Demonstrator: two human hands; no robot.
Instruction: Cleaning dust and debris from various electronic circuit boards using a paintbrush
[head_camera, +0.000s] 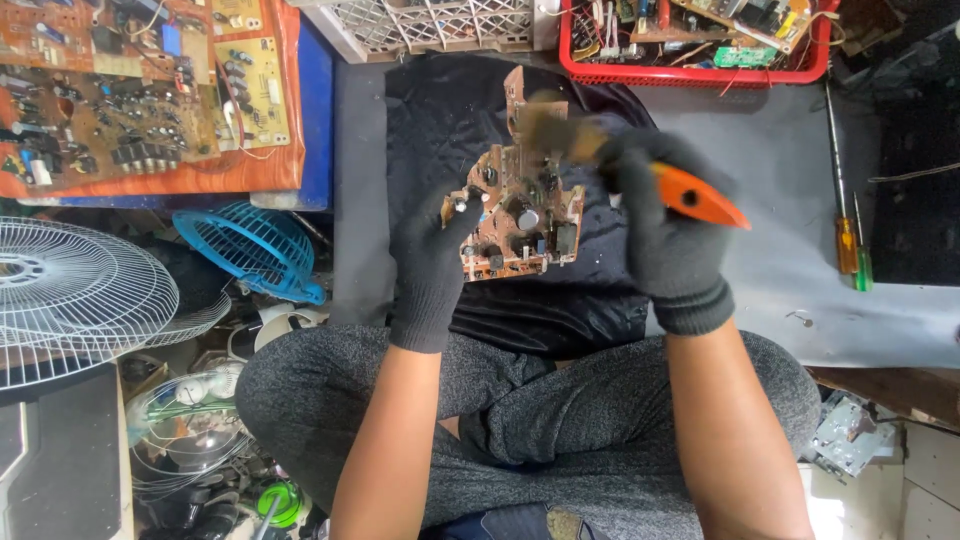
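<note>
My left hand (432, 262), in a dark knit glove, holds a brown circuit board (520, 205) by its left edge above a black cloth (450, 110). The board carries capacitors and other small parts. My right hand (665, 225), gloved too, grips a brush with an orange handle (698, 197). Its bristles (548, 128) are blurred and rest against the board's upper part. I sit cross-legged in grey trousers below the board.
Large circuit boards (130, 90) lie on an orange sheet at top left. A red basket (690, 50) of electronic parts stands at top right. Two screwdrivers (850, 230) lie on the grey mat at right. A white fan grille (70, 295) and a blue one (250, 250) sit left.
</note>
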